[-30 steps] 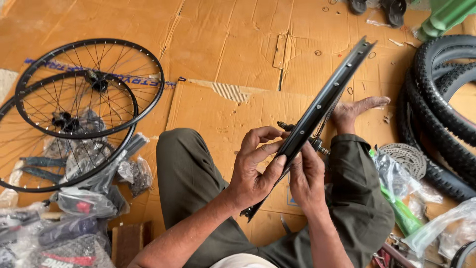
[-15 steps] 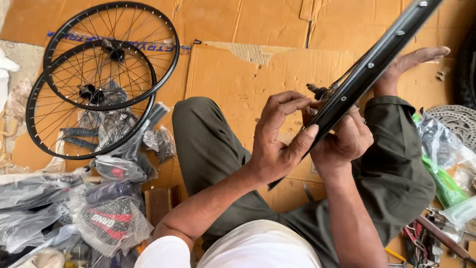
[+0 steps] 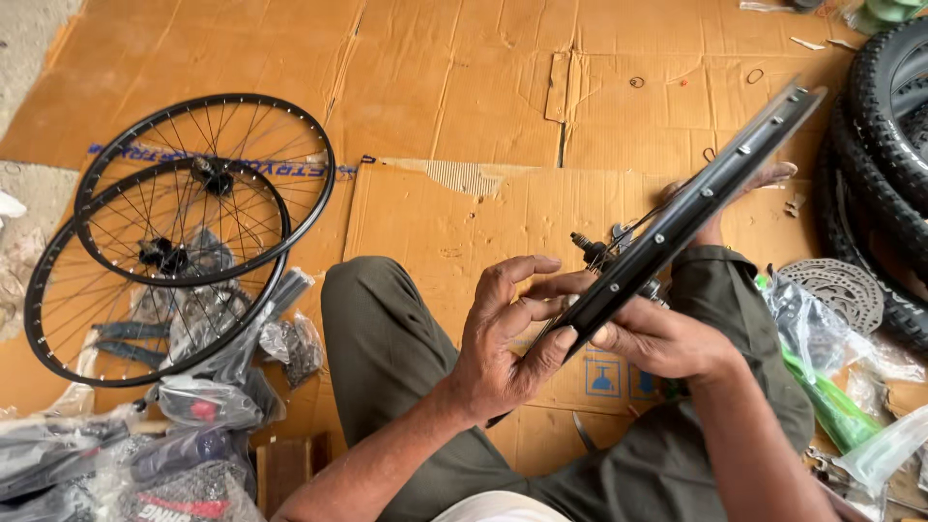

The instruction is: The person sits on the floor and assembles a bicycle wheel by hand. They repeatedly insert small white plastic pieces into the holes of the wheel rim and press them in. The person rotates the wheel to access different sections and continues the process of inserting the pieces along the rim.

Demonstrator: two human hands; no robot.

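Observation:
A black bicycle wheel rim (image 3: 715, 188) with spokes and a hub (image 3: 592, 247) stands edge-on over my lap, tilted up to the right. My left hand (image 3: 503, 338) grips the rim's near end, thumb pressed on its outer face and fingers stretched across toward the hub. My right hand (image 3: 662, 338) holds the same stretch of rim from the right, thumb on the rim. I sit cross-legged in olive trousers (image 3: 387, 358), and my bare foot (image 3: 744, 188) shows behind the rim.
Two finished spoked wheels (image 3: 184, 232) lie stacked at the left on flattened cardboard (image 3: 464, 87). Plastic-bagged parts (image 3: 193, 406) lie at lower left. Knobby black tyres (image 3: 889, 145) pile up at the right edge, next to a brake disc (image 3: 841, 290) and a green frame tube (image 3: 822, 406).
The view has swung back and out, showing more cardboard. The rim stays in both hands. My left fingers have spread out toward the hub.

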